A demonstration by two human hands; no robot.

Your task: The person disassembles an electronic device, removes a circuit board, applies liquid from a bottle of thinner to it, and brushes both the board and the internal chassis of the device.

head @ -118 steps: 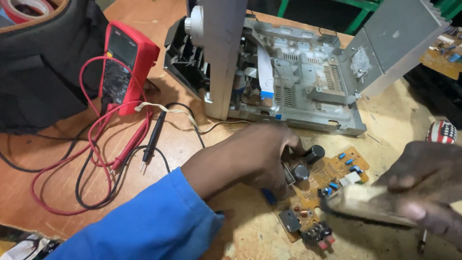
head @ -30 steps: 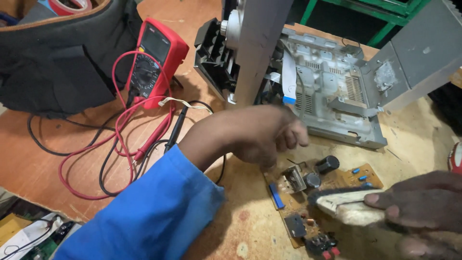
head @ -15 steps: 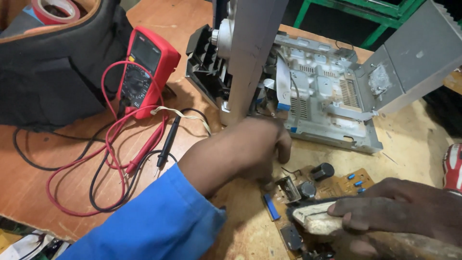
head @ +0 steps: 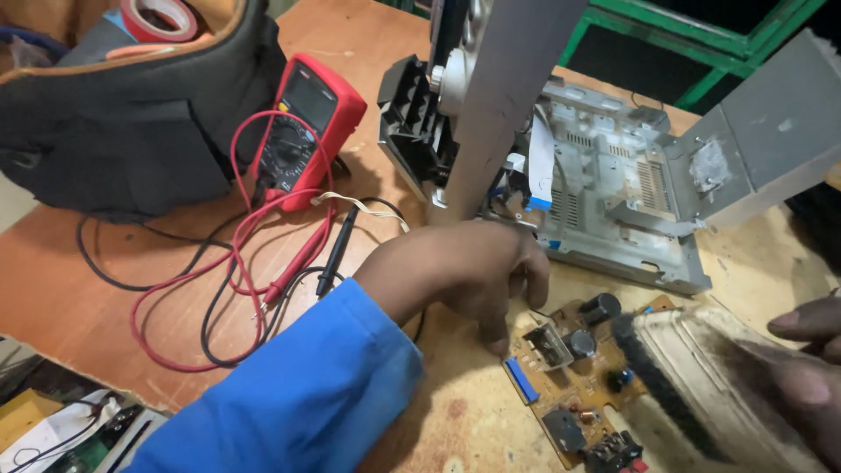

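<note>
The circuit board (head: pixel 583 377) was laid flat on the wooden bench (head: pixel 105 271), steadied at its near edge by the curled fingertips of the left hand (head: pixel 464 271). A worn brush (head: pixel 701 385) was gripped by the right hand (head: pixel 806 377), bristles apparently touching the board, presumably for dusting.

The bench (head: pixel 105 289) is made of orange-brown wood, with scratches and pale dusty marks on it. Behind the bench, at its far edge, stands a green metal frame (head: pixel 701 52), and the space inside the frame is dark. Below the near left corner of the bench, there is some dim clutter that is too unclear to name.
</note>
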